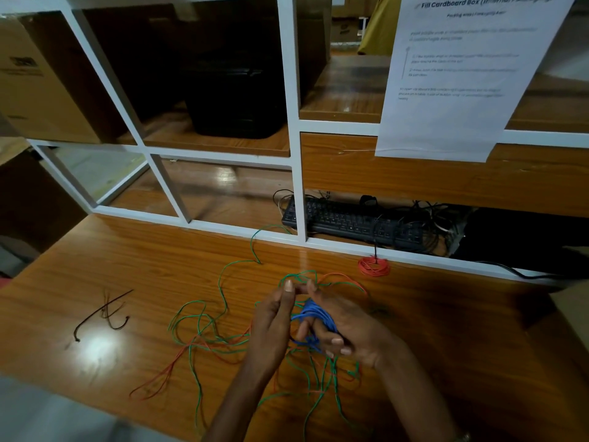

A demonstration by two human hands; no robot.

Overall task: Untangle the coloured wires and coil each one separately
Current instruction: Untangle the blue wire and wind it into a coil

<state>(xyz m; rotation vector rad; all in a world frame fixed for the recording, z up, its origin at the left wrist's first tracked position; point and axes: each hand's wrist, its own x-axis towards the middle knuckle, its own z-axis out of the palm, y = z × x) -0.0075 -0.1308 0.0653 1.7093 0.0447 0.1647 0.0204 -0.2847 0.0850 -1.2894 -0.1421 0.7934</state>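
Step in hand, by the look of it: coiling the thin blue wire (314,317), wound round the fingers of the right hand (342,327), which curl on it. Left hand (275,317) pinches a strand w/ thumb & fingertips, prob. feeding it. Next move likely needs the blue end freed from the loose green wire (204,320) & loose orange wire (159,378), sprawled near-centre on the glossy wooden desk (95,250). Finished red-orange coil (373,267) lies far right. White shelf frame (294,122) & black keyboard (347,220) stand beyond.

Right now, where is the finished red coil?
In the head view, the red wire coil lies on the wooden table, right of centre against the white shelf frame, just below the black keyboard and beyond both hands.
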